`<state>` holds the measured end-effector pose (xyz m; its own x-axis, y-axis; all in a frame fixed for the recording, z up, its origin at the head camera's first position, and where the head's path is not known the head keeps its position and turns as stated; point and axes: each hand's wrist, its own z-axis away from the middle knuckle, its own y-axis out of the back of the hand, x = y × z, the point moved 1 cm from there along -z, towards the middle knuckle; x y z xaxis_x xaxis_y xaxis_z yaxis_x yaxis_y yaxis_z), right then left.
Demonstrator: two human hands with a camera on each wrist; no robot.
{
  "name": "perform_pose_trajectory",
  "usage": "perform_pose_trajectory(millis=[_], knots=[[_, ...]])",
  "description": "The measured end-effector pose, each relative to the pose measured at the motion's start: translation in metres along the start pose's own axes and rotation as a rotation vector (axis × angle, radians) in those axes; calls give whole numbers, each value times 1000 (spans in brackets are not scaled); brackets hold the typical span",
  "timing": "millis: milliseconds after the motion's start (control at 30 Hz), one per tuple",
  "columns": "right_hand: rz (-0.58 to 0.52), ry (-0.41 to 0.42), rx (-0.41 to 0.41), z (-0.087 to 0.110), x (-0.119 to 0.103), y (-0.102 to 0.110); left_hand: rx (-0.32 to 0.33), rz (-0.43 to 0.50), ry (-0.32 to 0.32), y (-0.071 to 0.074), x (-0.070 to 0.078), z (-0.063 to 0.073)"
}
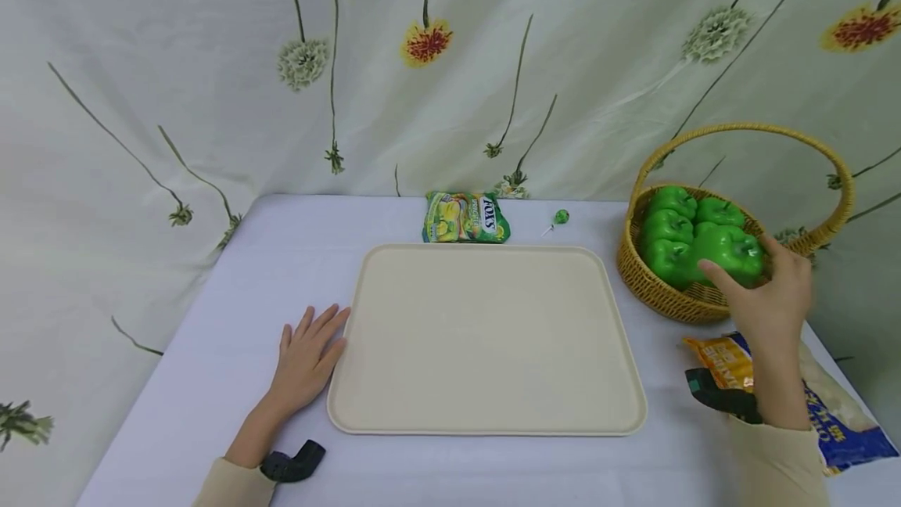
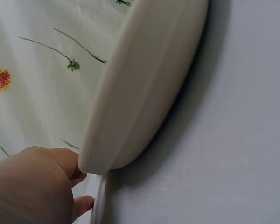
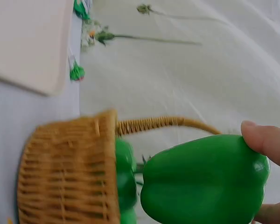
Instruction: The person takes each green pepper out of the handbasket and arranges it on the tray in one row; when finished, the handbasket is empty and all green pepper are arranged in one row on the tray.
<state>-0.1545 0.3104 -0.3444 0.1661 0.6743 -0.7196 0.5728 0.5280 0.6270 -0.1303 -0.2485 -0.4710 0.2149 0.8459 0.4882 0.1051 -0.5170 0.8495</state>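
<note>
1. Leftmost, on the white-covered bench (image 1: pixel 479 468), a left hand (image 1: pixel 310 362) with fingers extended and spread, touching the left edge of a smooth cream tray (image 1: pixel 486 343).
2. In the middle, that same tray, rounded at the corners; in the left wrist view only, a sloping outer wall above a dark shadow.
3. Just behind, a crinkled green Fox's packet (image 1: pixel 461 217), then a small green lollipop (image 1: pixel 561 217).
4. Farther right, a woven wicker basket (image 1: pixel 644 288) heaped with glossy peppers (image 1: pixel 669 221), under a tall handle (image 1: pixel 746 127) descending near the right hand (image 1: pixel 777 296).
5. Pinched between right thumb and fingers, one lobed green pepper (image 1: pixel 732 253); seemingly among the others from the head, but raised beyond the rim in the right wrist view.
6. Beneath the right forearm, partly hidden, an orange-and-blue plastic bag (image 1: pixel 841 421).
</note>
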Motion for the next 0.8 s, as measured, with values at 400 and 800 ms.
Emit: perform_pose_trajectory(millis=[400,800], knots=[[-126,249,-275,48,-52,-75,21,-18,-16,2,0,0],[-207,369,-531,99,-140,-157,15,-14,-11,2,2,0]])
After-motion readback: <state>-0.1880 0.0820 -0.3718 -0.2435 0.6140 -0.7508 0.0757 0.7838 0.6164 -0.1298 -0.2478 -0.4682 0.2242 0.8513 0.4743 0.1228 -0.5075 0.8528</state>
